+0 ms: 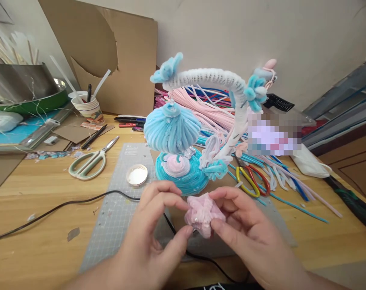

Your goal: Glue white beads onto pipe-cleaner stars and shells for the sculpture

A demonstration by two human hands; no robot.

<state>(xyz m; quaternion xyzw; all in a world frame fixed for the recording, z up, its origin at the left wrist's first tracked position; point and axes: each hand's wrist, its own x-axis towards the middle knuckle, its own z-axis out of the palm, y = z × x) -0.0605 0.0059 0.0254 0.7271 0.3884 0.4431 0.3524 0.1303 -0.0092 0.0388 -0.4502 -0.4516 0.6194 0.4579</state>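
Pink fuzzy piece (204, 212) pinched at lower centre of the frame.
It looks light, soft and crushable, best held gently by its edges, where left hand (154, 227) and right hand (251, 231) grip it.

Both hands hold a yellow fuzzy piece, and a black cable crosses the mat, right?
The fuzzy piece is pink, not yellow, per the head view. The left hand and right hand do hold it, and a black cable crosses the mat.

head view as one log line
left hand: holds pink fuzzy star-shaped piece; right hand: holds same piece; beyond: round blue fuzzy base
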